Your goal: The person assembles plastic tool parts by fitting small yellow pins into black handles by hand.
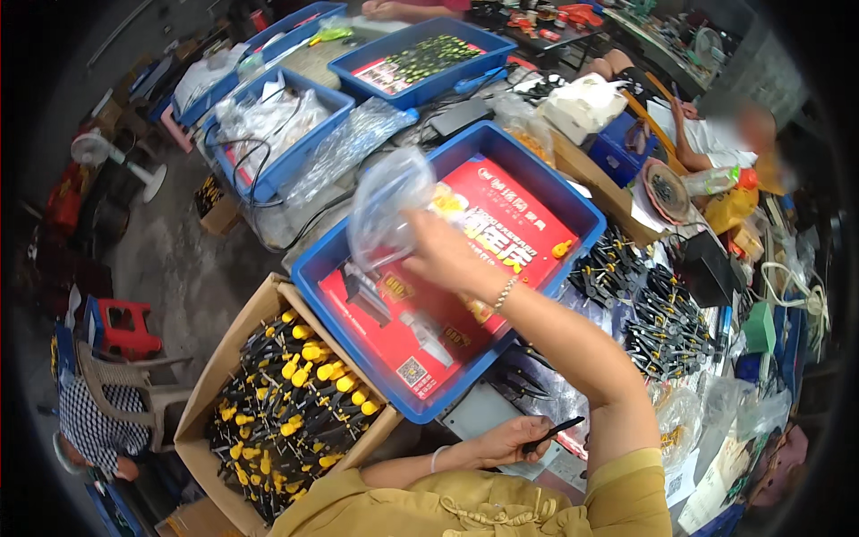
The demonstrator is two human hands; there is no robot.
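My right hand reaches over a blue plastic tray and grips a clear plastic bag near the tray's far left rim; both are slightly blurred. A red printed sheet lines the tray, with a small yellow piece on it at the right. Close to my body, my left hand is closed round a slim black object with a pointed end; its kind is unclear. Left of the tray, an open cardboard box holds many black tools with yellow parts.
Black pliers lie heaped on the bench at the right, near clear plastic bags. More blue trays stand at the back. A seated person is at the far right. A red stool stands at left.
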